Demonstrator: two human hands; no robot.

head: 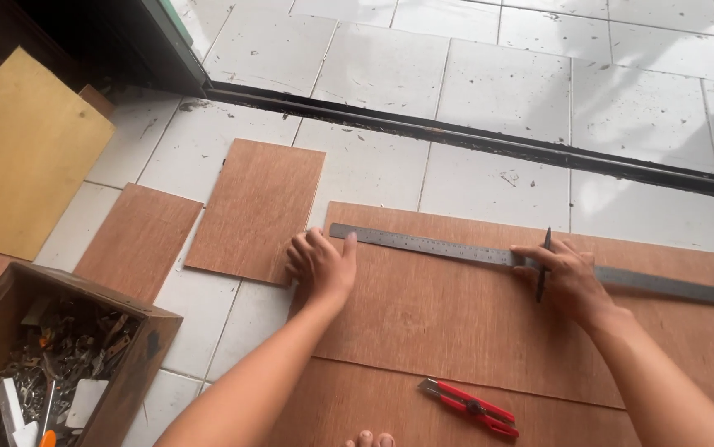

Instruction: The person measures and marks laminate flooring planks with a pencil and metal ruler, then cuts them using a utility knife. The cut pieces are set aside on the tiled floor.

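On the near end of the long steel ruler (539,263), at its left tip, the left hand (321,263) presses down with its fingers (314,244) curled together, thumb set against the ruler's end. Farther along, the right hand (568,277) lies over the ruler with its fingers closed on a dark pencil (543,265), held nearly upright with its tip on the wood just below the ruler's edge. The ruler lies slantwise across a large reddish plywood sheet (456,323) that rests flat on the tiled floor (473,83), and both forearms reach over that sheet from the near edge. A red utility knife (469,407) lies on the plywood near the person, between the two arms and well apart from both hands. Toes show at the bottom edge.

To the left stands a dark wooden box (137,364), open on top, filled with a tangle of small metal pieces, a few pale flat bits and something orange-handled; what each is cannot be told. Beyond it two smaller plywood pieces (253,211) lie flat on the tiles, one just beside the big sheet's corner and the left hand. A yellowish board (21,153) lies farther left. A dark door track (473,136) crosses the floor beyond the sheet.
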